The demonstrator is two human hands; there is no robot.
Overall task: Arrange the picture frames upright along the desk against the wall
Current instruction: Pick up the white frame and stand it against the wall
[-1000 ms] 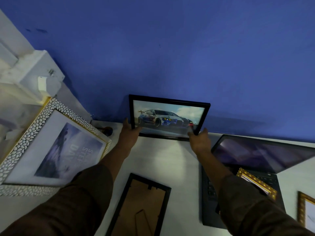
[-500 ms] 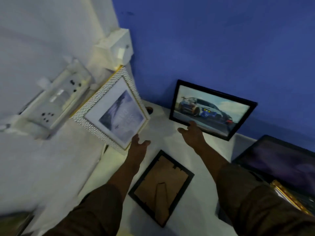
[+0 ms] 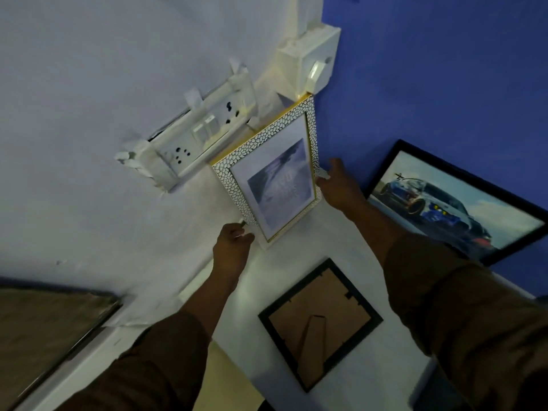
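A white pebble-patterned frame (image 3: 274, 173) with a gold edge stands upright in the corner where the white wall meets the blue wall. My left hand (image 3: 234, 244) grips its lower left corner. My right hand (image 3: 338, 183) holds its right edge. A black frame with a car picture (image 3: 456, 200) leans upright against the blue wall to the right. Another black frame (image 3: 320, 321) lies face down on the white desk (image 3: 350, 253), its brown backing and stand showing.
A white socket panel (image 3: 195, 137) and a white switch box (image 3: 311, 60) are fixed to the wall just behind the pebble frame. A dark-edged panel (image 3: 47, 330) sits at the lower left, beyond the desk's left edge.
Both hands left the car frame, which now leans against the blue wall. They moved left and took hold of the white pebble frame. My view swung left toward the corner.
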